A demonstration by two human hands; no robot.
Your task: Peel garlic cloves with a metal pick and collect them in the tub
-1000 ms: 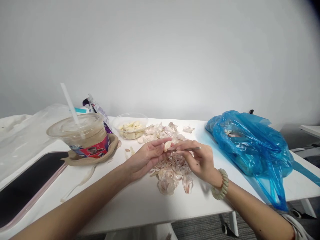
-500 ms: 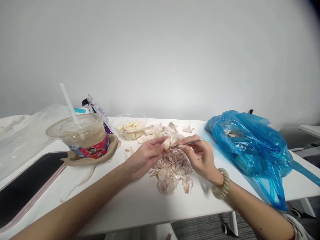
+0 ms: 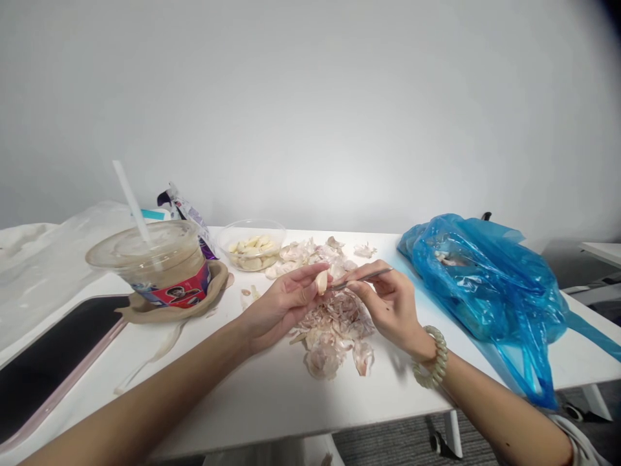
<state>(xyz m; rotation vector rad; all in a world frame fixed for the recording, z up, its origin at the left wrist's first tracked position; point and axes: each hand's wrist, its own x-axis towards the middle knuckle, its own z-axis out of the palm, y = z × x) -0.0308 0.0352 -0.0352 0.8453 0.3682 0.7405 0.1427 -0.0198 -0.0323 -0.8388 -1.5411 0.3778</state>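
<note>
Between the fingertips of my left hand (image 3: 284,304) is a pale garlic clove (image 3: 322,282). My right hand (image 3: 388,301) pinches a thin metal tool (image 3: 361,277), perhaps a small knife; its tip meets or nearly meets the clove's right side. Fingers hide part of the tool, so its exact kind does not show. Under both hands lies a heap of papery garlic skins (image 3: 334,323). Behind my left hand, a clear plastic bowl (image 3: 279,234) holds several peeled garlic cloves (image 3: 255,246).
To the left, a plastic cup with a straw (image 3: 165,265) sits in a cardboard holder (image 3: 145,314), near a phone or tablet (image 3: 53,349). A blue plastic bag (image 3: 485,278) lies on the right of the white table (image 3: 272,401). A crumpled purple packet (image 3: 189,213) stands behind the cup.
The clove has turned slightly in my left fingertips and shows a smoother, more upright side. Both hands stay in nearly the same place.
</note>
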